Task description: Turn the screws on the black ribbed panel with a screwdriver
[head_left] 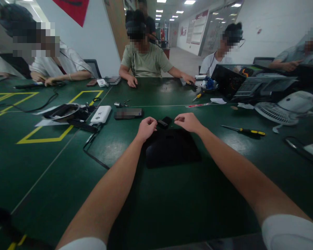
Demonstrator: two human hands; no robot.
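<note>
A flat black plastic piece (172, 152), broad at its near edge, lies on the dark green table (172, 201) in front of me. Just beyond it is a small black block (166, 121) whose kind I cannot make out. My left hand (147, 128) is closed at the far left corner of the plastic piece, fingertips next to the block. Whether they touch it or grip something small is unclear. To the right of the block, my right hand (189, 122) hovers with thumb and fingers pinched together. Anything between those fingertips is too small to tell.
A yellow-and-black screwdriver (250, 132) and a white fan (276, 113) are on the right. Leftward lie a white power bank (101, 114) with a cable, a dark blurred-out object (128, 113) and a black strap bundle (62, 113). Several people sit around, one directly opposite (147, 59).
</note>
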